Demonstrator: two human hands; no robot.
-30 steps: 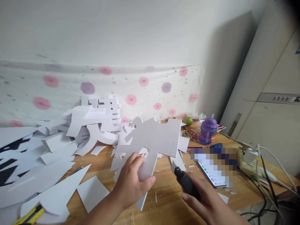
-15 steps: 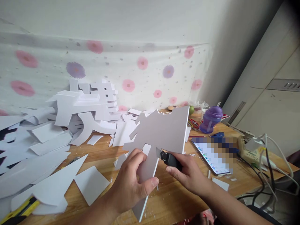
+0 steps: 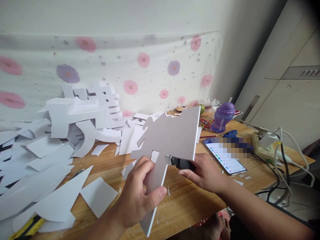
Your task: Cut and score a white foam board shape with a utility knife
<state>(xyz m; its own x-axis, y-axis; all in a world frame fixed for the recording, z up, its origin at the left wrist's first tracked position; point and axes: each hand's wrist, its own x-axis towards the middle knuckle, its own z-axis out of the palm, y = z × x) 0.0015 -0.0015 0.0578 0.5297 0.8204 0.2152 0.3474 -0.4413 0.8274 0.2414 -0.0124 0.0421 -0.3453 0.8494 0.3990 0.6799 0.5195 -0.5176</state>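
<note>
A large white foam board piece (image 3: pixel 172 135) with a notched outline is held up over the table, tilted. My left hand (image 3: pixel 140 193) is closed round its lower strip, thumb on the near edge and fingers behind a slot. My right hand (image 3: pixel 205 171) grips a black utility knife (image 3: pixel 183 163). The knife's short blade touches the board at the inner corner where the strip meets the wide part. Part of the knife's handle is hidden in my right palm.
Many white cut-outs (image 3: pixel 50 170) pile up on the left of the wooden table (image 3: pixel 185 213). A yellow cutter (image 3: pixel 30 226) lies at the near left. On the right are a phone (image 3: pixel 222 156), a purple bottle (image 3: pixel 223 116), scissors (image 3: pixel 205 124) and a power strip with cables (image 3: pixel 266 150).
The knife blade has shifted slightly left and lies flatter at the board's inner corner. The view has tilted a little, and my left hand keeps its hold.
</note>
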